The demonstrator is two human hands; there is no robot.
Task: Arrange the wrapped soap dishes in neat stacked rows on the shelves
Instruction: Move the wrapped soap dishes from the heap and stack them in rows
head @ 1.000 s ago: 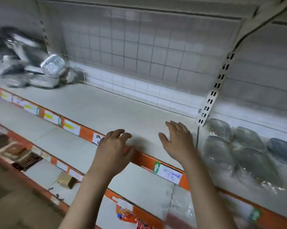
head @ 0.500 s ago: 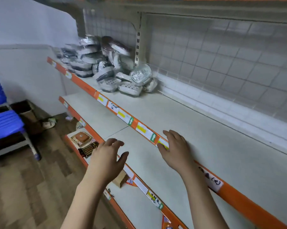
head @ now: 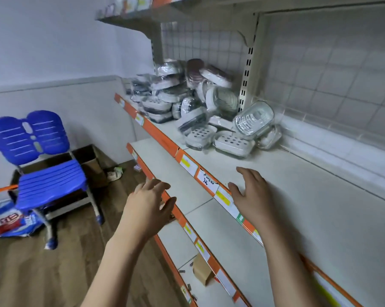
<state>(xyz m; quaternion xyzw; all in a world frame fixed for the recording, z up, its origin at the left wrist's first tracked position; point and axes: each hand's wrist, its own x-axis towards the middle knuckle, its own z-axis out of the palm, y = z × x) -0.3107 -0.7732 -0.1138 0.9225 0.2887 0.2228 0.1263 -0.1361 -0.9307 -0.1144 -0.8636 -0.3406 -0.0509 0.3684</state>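
While both hands, left hand and right hand, are held spread and empty, wrapped soap dishes lie heaped at upper centre.
Light, rigid, slippery film is judged; each is best gripped across the short sides.

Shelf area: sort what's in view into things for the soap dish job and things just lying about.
For the job:
- pile of wrapped soap dishes
- shelf under the pile
- lower shelf
- left hand and right hand, both holding nothing

Lying about:
- blue chair
- printed bag on the floor
- open cardboard box
- small cardboard box
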